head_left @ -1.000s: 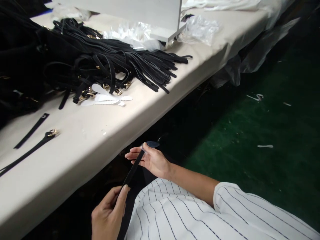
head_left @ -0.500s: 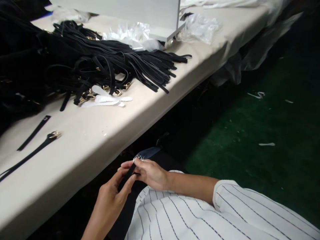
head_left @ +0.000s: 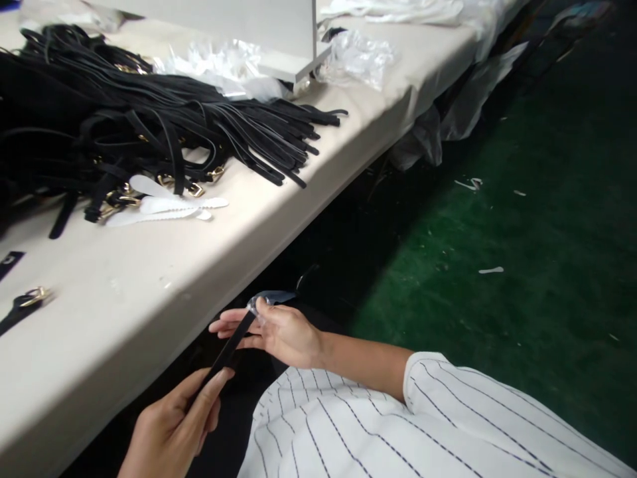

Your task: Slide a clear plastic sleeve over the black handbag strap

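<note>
A narrow black strap [head_left: 231,345] runs slantwise between my two hands, below the table edge. My left hand [head_left: 174,415] pinches its lower end between thumb and fingers. At the upper end, my right hand [head_left: 286,335] presses its thumb on a clear plastic wrapping [head_left: 256,305], while its other fingers extend to the left under the strap. Whatever fitting lies inside the wrapping is hard to make out. A bluish translucent strip [head_left: 279,296] sticks out beyond my right thumb.
A large pile of black straps [head_left: 199,113] with gold buckles covers the table [head_left: 209,245]. White paddle-shaped strips [head_left: 169,206] lie before it. A buckled strap [head_left: 24,305] is at the left. Crumpled clear plastic [head_left: 358,56] sits near a white panel [head_left: 239,23]. Scraps dot the green floor [head_left: 438,318].
My left hand has slid down and left along the strap, away from my right hand, exposing more of it. The right fingers have straightened. The view has shifted to the right.
</note>
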`<state>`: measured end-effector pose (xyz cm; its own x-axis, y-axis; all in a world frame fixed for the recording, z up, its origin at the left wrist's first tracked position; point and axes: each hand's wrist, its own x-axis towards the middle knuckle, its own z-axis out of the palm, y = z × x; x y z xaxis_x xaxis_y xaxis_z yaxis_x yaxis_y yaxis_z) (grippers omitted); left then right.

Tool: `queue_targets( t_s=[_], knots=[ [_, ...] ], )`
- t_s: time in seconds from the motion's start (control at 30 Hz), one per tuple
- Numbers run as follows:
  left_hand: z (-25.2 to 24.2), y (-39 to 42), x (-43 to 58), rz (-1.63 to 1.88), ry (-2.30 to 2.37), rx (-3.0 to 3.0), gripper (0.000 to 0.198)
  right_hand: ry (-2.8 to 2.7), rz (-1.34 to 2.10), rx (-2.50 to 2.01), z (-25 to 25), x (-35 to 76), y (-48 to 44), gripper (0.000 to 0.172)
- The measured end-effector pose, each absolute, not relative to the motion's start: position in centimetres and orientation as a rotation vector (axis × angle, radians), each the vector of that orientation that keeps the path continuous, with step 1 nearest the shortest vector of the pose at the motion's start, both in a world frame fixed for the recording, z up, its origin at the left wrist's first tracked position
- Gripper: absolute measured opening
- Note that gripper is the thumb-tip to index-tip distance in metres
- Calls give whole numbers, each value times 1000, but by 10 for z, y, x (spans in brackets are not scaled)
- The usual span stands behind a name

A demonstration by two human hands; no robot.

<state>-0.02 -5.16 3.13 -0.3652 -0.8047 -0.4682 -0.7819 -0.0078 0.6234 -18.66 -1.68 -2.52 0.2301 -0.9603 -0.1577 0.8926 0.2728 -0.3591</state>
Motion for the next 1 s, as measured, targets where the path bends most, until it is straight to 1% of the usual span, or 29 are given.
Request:
queue_targets(
  t_s=[0.1,0.2,0.37,0.53,0.63,0.73,0.8,0.9,1.0],
  knots=[
    [43,-54,-5,-1277,-2232,1727,58,353,-1297,-232,-20,-192,-19,53],
    [57,-62,-14,-1118,-2336,1574,54,261,-1261,-275,-9,-179,-19,53],
    [73,-76,-21,-1031,-2486,1509,46,244,-1233,-353,11,-164,-22,66],
    [76,-70,-8,-1098,-2529,1465,39,301,-1453,-405,21,-197,-30,53],
    [78,-62,-10,-1111,-2443,1493,38,339,-1544,-417,25,-207,-30,50],
    [83,-59,-24,-1153,-2397,1476,34,265,-1463,-469,28,-195,-27,55],
    [88,-60,-33,-1156,-2393,1455,36,227,-1384,-480,28,-183,-25,59],
    [92,-62,-40,-1164,-2444,1454,42,267,-1353,-429,24,-175,-22,56],
    [92,-61,-38,-1217,-2451,1449,44,351,-1322,-436,19,-178,-20,55]
  ],
)
